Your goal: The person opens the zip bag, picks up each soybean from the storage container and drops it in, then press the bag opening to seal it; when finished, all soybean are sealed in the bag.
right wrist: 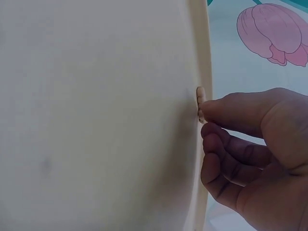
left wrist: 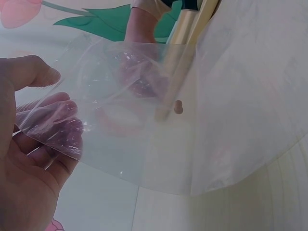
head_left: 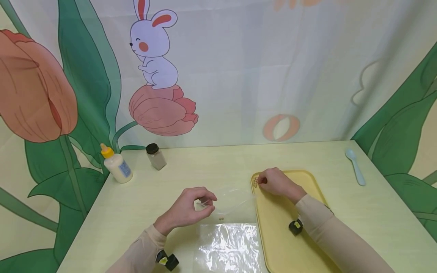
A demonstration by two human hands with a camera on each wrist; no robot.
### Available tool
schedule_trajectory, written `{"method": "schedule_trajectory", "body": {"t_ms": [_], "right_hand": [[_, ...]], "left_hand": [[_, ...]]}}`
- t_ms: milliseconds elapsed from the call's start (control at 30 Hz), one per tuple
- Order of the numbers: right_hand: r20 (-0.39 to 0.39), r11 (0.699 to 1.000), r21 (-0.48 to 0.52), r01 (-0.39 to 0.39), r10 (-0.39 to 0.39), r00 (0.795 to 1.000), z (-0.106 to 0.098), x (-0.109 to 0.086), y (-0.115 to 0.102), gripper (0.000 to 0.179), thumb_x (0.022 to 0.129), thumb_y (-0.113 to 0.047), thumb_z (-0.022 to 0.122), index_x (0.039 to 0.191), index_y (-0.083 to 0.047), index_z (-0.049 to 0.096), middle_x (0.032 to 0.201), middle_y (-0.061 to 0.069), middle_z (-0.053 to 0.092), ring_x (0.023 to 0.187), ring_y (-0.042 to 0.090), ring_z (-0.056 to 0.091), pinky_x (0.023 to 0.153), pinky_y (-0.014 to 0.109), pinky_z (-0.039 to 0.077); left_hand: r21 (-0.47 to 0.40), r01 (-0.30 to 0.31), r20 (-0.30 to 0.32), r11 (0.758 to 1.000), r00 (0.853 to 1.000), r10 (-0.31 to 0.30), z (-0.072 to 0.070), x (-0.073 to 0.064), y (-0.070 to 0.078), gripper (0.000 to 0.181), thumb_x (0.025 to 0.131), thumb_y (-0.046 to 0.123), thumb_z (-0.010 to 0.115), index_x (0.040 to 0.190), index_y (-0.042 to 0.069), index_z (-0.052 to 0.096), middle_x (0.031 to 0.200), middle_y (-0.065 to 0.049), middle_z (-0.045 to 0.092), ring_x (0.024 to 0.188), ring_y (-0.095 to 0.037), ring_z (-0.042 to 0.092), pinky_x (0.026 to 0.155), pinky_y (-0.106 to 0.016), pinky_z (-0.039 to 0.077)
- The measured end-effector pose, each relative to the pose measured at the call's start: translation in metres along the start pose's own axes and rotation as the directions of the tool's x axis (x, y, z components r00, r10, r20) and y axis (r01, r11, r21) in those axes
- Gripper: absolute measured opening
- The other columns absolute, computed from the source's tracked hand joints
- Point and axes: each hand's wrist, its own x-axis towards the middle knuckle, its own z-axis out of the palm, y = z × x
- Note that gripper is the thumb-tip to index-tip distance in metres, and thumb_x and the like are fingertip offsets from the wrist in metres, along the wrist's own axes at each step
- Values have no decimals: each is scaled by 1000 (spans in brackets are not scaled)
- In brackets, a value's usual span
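From the head, the left hand (head_left: 191, 204) curls at the mouth of a clear bag (head_left: 235, 201), thumb and fingers arched apart with film between them. The bag lies on the bench (head_left: 187, 167) beside a yellow tray (head_left: 285, 250). The right hand (head_left: 274, 182) pinches at small tan pieces (head_left: 255, 182) gathered in the tray's far left corner. Two more pieces (head_left: 221, 218) show at the bag. A glue bottle (head_left: 118, 168), a black-lidded jar (head_left: 156, 157) and a pale blue spoon (head_left: 355, 167) stand or lie well apart.

From the left wrist, the fingers show through the film, with the thumb in front. The bag looks feather-light, limp and slippery, so it is best held by its lip, close to the opening. The two pieces show through it.

From the right wrist, the thumb tip touches pieces along the tray's wall, fingertips just beneath. They look light, hard and apt to roll; fingertips suit them best, taken against that wall. How many are held, I cannot tell.
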Motion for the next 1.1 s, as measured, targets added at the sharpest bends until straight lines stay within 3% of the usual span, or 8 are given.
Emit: {"method": "schedule_trajectory", "body": {"t_ms": [233, 333, 567, 800, 967, 1100], "right_hand": [[-23, 999, 28, -15, 16, 1000, -4, -3, -6, 7, 85, -9, 69, 82, -13, 74, 78, -5, 69, 70, 9, 57, 69, 29, 51], [-35, 999, 41, -1, 3, 999, -6, -4, -7, 5, 86, -11, 70, 83, -12, 74, 76, -5, 68, 68, 7, 55, 66, 26, 49], [-82, 998, 42, 53, -49, 995, -16, -6, -17, 4, 84, -12, 70, 85, -10, 74, 73, -7, 65, 65, 5, 53, 62, 23, 46], [-123, 994, 65, 88, -80, 989, -25, -8, -28, 3, 85, -12, 70, 84, -12, 73, 72, -8, 64, 65, 4, 53, 61, 22, 46], [-139, 991, 73, 108, -98, 986, -31, -9, -35, 4, 86, -12, 69, 84, -12, 72, 72, -8, 64, 65, 4, 54, 62, 23, 47], [-154, 990, 69, 122, -110, 982, -35, -10, -40, 5, 85, -11, 68, 85, -12, 73, 72, -9, 63, 65, 4, 54, 62, 23, 47]], "left_hand": [[-9, 0, -6, 1000, 1000, 0, -9, 2, 29, 14, 79, -3, 70, 93, 1, 69, 79, -4, 66, 72, -19, 62, 70, -29, 54], [-6, -17, -11, 1000, 1000, 17, -11, 2, 32, 14, 79, -2, 70, 93, 1, 69, 79, -2, 66, 72, -16, 61, 70, -28, 53], [2, -5, -4, 1000, 1000, 5, -2, -2, 8, 15, 81, 3, 71, 96, 7, 70, 80, 1, 66, 73, -14, 62, 71, -28, 54], [-9, -12, -11, 1000, 1000, 12, -9, 0, 28, 15, 79, -4, 69, 93, 1, 69, 78, -3, 65, 71, -20, 62, 70, -29, 54], [-4, 2, -7, 1000, 1000, -2, -2, -2, 8, 16, 79, -1, 71, 94, 5, 70, 79, -1, 66, 72, -19, 62, 70, -30, 55], [-1, -3, -4, 1000, 1000, 3, -1, -4, 1, 17, 82, 5, 72, 97, 11, 71, 81, 4, 66, 74, -13, 62, 72, -28, 54]]}}
